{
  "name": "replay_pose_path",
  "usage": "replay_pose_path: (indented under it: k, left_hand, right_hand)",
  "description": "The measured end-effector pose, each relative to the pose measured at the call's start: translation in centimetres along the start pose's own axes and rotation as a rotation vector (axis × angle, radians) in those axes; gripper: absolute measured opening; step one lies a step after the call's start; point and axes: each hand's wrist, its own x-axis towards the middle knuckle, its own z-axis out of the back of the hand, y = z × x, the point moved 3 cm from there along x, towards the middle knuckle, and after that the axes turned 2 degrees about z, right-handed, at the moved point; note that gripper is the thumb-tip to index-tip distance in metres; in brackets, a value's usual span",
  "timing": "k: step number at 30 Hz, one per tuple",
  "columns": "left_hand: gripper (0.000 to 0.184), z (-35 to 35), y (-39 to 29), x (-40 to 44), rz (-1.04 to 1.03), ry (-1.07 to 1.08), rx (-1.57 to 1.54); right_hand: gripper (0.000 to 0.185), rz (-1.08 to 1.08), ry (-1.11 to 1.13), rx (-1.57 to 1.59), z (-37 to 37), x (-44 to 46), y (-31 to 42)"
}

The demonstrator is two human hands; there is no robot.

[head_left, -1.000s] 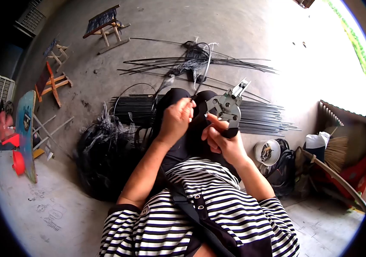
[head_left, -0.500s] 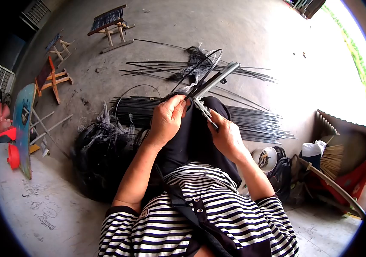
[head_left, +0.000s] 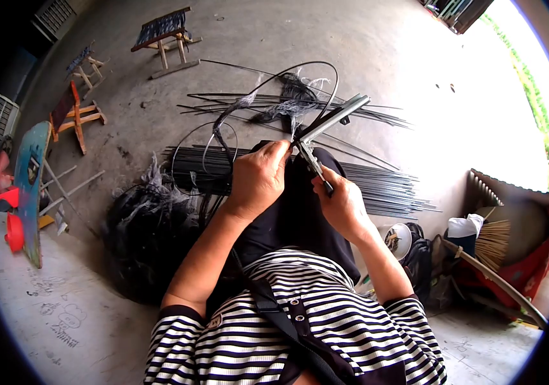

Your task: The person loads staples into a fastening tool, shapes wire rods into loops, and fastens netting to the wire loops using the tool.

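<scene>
My right hand [head_left: 343, 200] is wrapped around the handle of a silver hand tool that looks like a plier stapler [head_left: 333, 122], its long body angled up and to the right. Close to the tool's near end, my left hand [head_left: 258, 176] pinches a thin black cord [head_left: 316, 63]. This cord arches in a wide loop above both hands, with frayed whitish fibres clinging to parts of it. My left fingertips hide the gripped part, and I cannot tell whether it sits inside the tool. Both hands are over the black-trousered lap.
Bundled black rods [head_left: 390, 189] lie across the floor beyond the knees, with more loose rods [head_left: 223, 96] and frayed mesh [head_left: 297, 90] farther out. A black tangled heap [head_left: 133, 250] is at left. Folding stools [head_left: 162, 29] stand beyond; a white bucket [head_left: 398, 240] is at right.
The cord's loop has swung wider and leftward, spreading above my left hand. The tool has shifted slightly right, and my left hand has turned with its knuckles more upward.
</scene>
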Motion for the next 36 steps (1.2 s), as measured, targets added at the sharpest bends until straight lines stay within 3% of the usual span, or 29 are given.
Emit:
replay_pose_path:
  k: [4,7,10,14,15,20,21,22,24,25,28,36]
  left_hand:
    - [0.01,-0.2,0.7,0.1,-0.022,0.046,-0.019]
    - [0.008,-0.3,1.3,-0.1,-0.041,0.035,-0.003]
    - [0.007,-0.5,1.9,0.0,-0.051,0.014,0.023]
    - [0.008,-0.9,2.3,-0.1,-0.054,0.013,0.112]
    - [0.009,-1.3,2.6,-0.2,-0.038,0.015,0.16]
    - [0.009,-1.6,3.1,-0.2,0.006,-0.003,0.229]
    - [0.012,-0.9,3.0,-0.4,0.093,0.058,0.176]
    - [0.016,-0.3,3.6,-0.7,0.235,0.151,-0.067]
    - [0.021,1.4,4.8,-1.2,0.679,0.471,-0.744]
    - [0.024,1.9,4.8,-1.3,0.682,0.534,-0.877]
    - [0.022,2.0,4.4,-1.5,0.71,0.661,-0.95]
    - [0.02,2.1,3.9,-1.2,0.725,0.675,-0.921]
  right_hand:
    - [0.031,0.089,-0.13,-0.136,-0.2,0.2,0.2]
    - [0.032,0.323,-0.316,-0.383,-0.4,1.8,-0.8]
    - [0.034,0.017,0.088,0.101,-1.3,3.0,-2.4]
    - [0.023,-0.011,0.08,-0.057,-1.7,4.4,-3.0]
    - [0.022,0.084,-0.009,-0.027,-2.3,4.9,-3.8]
    - [0.023,0.027,-0.156,-0.035,-4.0,5.3,-4.0]
    - [0.02,0.027,-0.149,-0.023,-3.9,5.0,-3.7]
    - [0.019,0.04,-0.162,-0.012,-3.9,4.6,-3.6]
    - [0.018,0.063,-0.192,0.009,-3.6,4.1,-3.7]
    - [0.017,0.098,-0.205,0.028,-3.6,3.8,-4.0]
    - [0.018,0.152,-0.252,0.015,-3.6,3.3,-3.9]
    - [0.018,0.131,-0.239,0.098,-3.2,2.7,-4.4]
